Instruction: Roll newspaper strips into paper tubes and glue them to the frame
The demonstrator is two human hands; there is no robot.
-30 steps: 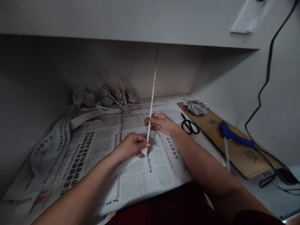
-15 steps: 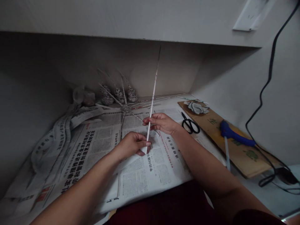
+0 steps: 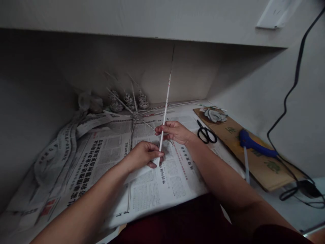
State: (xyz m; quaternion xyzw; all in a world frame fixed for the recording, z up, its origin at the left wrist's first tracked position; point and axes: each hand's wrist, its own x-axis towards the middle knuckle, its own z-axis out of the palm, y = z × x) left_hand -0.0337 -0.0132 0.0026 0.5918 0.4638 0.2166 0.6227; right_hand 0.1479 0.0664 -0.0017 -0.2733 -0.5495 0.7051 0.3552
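Observation:
A thin rolled paper stick (image 3: 166,103) stands nearly upright between my hands, white low down and darker towards its tip. My left hand (image 3: 144,156) pinches its lower end between thumb and fingers. Higher up, my right hand (image 3: 175,132) is closed around the same stick. Behind them on the newspaper (image 3: 152,186) lies a star-shaped piece of crossed paper sticks (image 3: 137,116), its spokes pointing outwards. One spoke reaches close to my right fingertips.
Three woven paper pieces (image 3: 129,101) stand at the back wall. Newspaper strips (image 3: 68,145) curl at left. Black scissors (image 3: 206,133) lie at right, beside a cardboard sheet (image 3: 264,176) bearing a crumpled paper clump (image 3: 215,115) and a blue glue gun (image 3: 256,145). A shelf (image 3: 142,20) overhangs.
Both hands keep their grip on the paper stick, with hardly any movement. The whole view has shifted slightly.

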